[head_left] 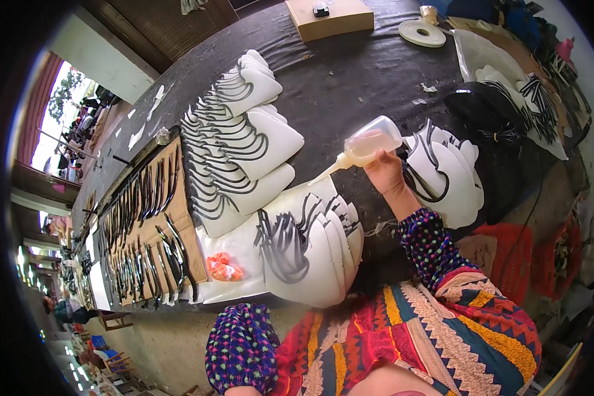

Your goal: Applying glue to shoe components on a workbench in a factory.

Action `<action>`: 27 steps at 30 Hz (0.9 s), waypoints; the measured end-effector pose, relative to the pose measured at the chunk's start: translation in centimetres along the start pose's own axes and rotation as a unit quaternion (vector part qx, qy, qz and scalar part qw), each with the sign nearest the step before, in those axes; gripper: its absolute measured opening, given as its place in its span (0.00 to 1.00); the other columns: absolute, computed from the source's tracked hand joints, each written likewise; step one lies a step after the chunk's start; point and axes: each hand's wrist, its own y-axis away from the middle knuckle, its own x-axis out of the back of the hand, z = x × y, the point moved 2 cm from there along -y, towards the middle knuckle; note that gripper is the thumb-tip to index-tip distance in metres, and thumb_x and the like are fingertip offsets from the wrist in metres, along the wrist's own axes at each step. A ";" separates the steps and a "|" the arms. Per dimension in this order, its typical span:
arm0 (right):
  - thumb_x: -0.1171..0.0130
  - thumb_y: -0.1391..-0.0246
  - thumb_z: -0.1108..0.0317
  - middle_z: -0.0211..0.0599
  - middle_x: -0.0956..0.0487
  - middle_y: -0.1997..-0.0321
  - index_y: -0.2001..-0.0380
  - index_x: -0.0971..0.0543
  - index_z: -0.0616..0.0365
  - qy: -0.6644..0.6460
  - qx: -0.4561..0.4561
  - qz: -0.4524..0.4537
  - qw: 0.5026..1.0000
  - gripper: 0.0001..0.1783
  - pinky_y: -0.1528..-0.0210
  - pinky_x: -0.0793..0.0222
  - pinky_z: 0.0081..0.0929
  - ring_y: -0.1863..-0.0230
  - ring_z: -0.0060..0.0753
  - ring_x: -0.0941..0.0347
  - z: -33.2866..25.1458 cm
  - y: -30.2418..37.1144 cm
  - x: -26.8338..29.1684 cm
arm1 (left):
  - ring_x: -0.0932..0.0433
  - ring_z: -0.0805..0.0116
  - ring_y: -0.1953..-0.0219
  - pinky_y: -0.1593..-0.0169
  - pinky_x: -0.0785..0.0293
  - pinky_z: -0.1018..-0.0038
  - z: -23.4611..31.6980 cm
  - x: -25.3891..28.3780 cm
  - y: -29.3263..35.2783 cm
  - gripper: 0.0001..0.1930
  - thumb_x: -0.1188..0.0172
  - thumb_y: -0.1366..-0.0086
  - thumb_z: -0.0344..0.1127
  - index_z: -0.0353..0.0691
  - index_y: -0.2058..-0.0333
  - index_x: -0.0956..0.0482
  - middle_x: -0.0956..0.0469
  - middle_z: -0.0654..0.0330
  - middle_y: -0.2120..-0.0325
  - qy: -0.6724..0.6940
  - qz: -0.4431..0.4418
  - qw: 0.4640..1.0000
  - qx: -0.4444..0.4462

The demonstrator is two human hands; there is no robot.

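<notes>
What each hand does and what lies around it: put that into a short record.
Right hand: holding a translucent bottle, tilted, nozzle pointing down-left
Left hand: out of view; its sleeve shows
Below nozzle: stacked white pieces; contact unclear
Beside right hand: another white stack
Left side: cardboard bearing dark strips
Far edge: brown box, white roll
Surface: dark-covered table
</notes>
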 end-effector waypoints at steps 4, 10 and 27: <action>0.35 0.72 0.40 0.41 0.32 0.60 0.53 0.42 0.58 0.043 -0.025 0.092 0.995 0.47 0.53 0.35 0.44 0.56 0.46 0.33 -0.3 0.4 -0.9 | 0.27 0.77 0.76 0.67 0.32 0.84 -0.6 0.1 1.1 0.21 0.41 0.51 0.23 0.33 0.55 0.31 0.25 0.60 0.71 0.009 0.008 1.000 -0.013; 0.39 0.67 0.40 0.42 0.33 0.59 0.49 0.44 0.57 0.027 -0.031 0.052 0.998 0.47 0.51 0.39 0.46 0.55 0.44 0.34 0.6 1.2 -2.0 | 0.27 0.78 0.75 0.68 0.31 0.84 -1.9 0.7 3.3 0.22 0.42 0.51 0.22 0.32 0.54 0.32 0.26 0.63 0.73 0.009 0.055 0.998 -0.012; 0.36 0.67 0.45 0.35 0.37 0.55 0.50 0.41 0.53 -0.160 -0.157 -0.010 0.974 0.43 0.49 0.40 0.42 0.50 0.44 0.40 1.5 3.1 -3.0 | 0.26 0.77 0.76 0.68 0.30 0.83 -4.7 2.2 6.7 0.21 0.43 0.50 0.22 0.33 0.55 0.31 0.25 0.60 0.74 0.103 0.124 0.987 -0.007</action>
